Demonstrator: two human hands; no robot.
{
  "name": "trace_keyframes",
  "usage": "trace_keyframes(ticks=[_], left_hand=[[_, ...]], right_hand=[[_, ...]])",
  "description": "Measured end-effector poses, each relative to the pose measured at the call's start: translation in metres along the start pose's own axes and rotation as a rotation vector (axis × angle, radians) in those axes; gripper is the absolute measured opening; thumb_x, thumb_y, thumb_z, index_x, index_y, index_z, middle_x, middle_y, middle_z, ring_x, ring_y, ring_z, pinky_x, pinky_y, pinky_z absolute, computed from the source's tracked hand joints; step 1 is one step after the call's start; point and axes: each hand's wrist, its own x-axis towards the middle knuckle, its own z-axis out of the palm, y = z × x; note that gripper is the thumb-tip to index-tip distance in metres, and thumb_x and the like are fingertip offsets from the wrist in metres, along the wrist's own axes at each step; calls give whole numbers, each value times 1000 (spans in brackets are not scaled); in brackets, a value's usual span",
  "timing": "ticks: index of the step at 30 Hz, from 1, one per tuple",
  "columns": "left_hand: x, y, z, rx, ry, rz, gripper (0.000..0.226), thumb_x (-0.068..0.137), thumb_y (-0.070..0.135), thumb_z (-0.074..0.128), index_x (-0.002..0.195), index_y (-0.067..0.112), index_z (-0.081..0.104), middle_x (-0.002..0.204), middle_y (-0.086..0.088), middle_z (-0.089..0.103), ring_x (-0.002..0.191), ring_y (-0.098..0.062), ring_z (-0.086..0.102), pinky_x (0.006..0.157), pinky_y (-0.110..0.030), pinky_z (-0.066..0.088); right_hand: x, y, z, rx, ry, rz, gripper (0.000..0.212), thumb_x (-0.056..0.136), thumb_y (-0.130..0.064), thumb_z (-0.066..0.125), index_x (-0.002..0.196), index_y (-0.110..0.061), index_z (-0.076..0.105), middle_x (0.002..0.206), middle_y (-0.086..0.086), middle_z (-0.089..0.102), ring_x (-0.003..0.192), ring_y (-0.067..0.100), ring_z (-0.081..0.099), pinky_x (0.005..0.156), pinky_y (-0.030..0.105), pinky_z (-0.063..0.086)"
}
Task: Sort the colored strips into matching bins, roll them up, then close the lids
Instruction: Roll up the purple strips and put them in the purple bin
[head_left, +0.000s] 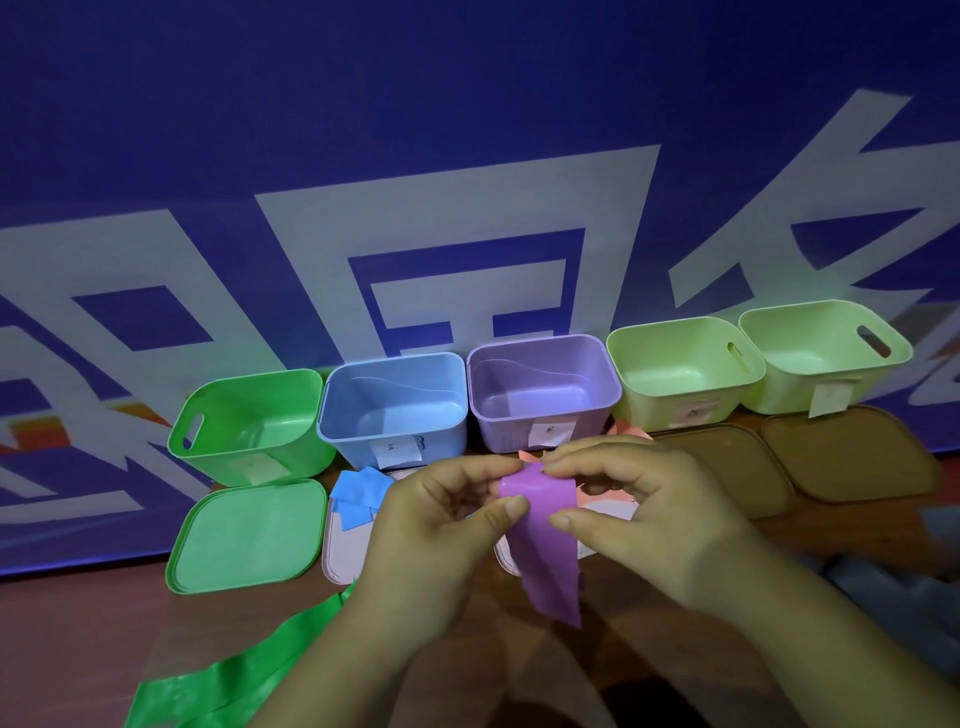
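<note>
Both hands hold a purple strip (548, 551) in front of the purple bin (540, 400). My left hand (441, 525) pinches the strip's left edge near its curled top, and my right hand (639, 509) pinches the right edge. The strip's lower end hangs down toward me. Blue strips (358, 493) lie on a pale lid below the blue bin (395, 410). A green strip (244, 675) lies at the lower left. Pink strips (608, 501) show partly behind my right hand.
Five open bins stand in a row against the blue wall: green bin (249, 421), blue, purple, and two pale green bins (680, 371) (826, 353). A green lid (249, 535) and two brown lids (727, 467) (852, 457) lie in front.
</note>
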Motion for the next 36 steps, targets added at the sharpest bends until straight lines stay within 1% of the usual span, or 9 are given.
trace_keyframes(ticks=[3, 6, 13, 16, 18, 21, 24, 30, 36], left_hand=[[0, 0, 0, -28, -10, -24, 30, 77, 1, 78, 98, 23, 77, 90, -8, 77, 84, -21, 70, 81, -30, 58], [0, 1, -1, 2, -11, -37, 29, 78, 1, 79, 97, 23, 78, 89, -8, 77, 83, -22, 71, 77, -30, 58], [-1, 4, -5, 159, -49, 33, 27, 79, 15, 81, 100, 31, 77, 89, 5, 76, 87, -13, 71, 83, -23, 54], [-2, 1, -7, 256, -41, 115, 30, 75, 32, 80, 103, 40, 74, 90, 11, 68, 88, -12, 65, 82, -19, 50], [-2, 0, -9, 290, -44, 154, 33, 72, 40, 79, 104, 43, 73, 98, 14, 62, 98, -14, 62, 86, -22, 50], [-2, 0, -10, 224, -95, 152, 30, 75, 29, 78, 103, 38, 72, 110, 13, 69, 110, -17, 64, 94, -36, 52], [-2, 3, -9, 84, -127, 86, 31, 76, 17, 77, 103, 32, 73, 106, 4, 75, 104, -20, 69, 95, -44, 53], [-2, 5, -10, 113, -84, 103, 35, 76, 9, 81, 101, 32, 73, 95, 4, 77, 90, -15, 72, 82, -25, 54], [-4, 5, -11, 181, -68, 204, 30, 78, 14, 77, 99, 33, 69, 91, 2, 72, 86, -23, 67, 81, -29, 55]], right_hand=[[-1, 1, 0, -17, 1, 56, 37, 68, -29, 83, 96, -50, 72, 102, -24, 70, 91, 6, 66, 79, 15, 50], [-1, 1, 1, 4, 16, 78, 49, 71, -17, 87, 89, -58, 69, 91, -24, 71, 84, 6, 66, 77, 14, 51], [2, -2, 2, 133, -3, 127, 41, 74, -8, 83, 95, -42, 74, 90, -10, 76, 79, 9, 70, 77, 22, 56], [3, -1, 3, 179, -11, 147, 35, 75, -7, 83, 93, -36, 76, 91, -8, 76, 81, 11, 71, 78, 25, 57], [4, -1, 4, 207, -19, 160, 34, 75, -7, 83, 92, -35, 75, 91, -8, 76, 82, 10, 71, 78, 24, 56], [4, -1, 7, 249, -41, 182, 32, 75, -6, 82, 91, -33, 76, 90, -7, 76, 82, 10, 71, 77, 20, 55], [6, -1, 9, 318, -59, 212, 35, 76, -4, 80, 94, -33, 75, 91, -3, 76, 85, 14, 71, 79, 24, 56], [5, -2, 11, 423, -92, 255, 30, 79, 3, 76, 94, -23, 75, 94, 1, 77, 89, 16, 72, 78, 23, 55], [3, -5, 10, 468, -113, 316, 26, 82, 3, 73, 95, -20, 72, 92, 3, 77, 84, 14, 72, 77, 23, 54]])
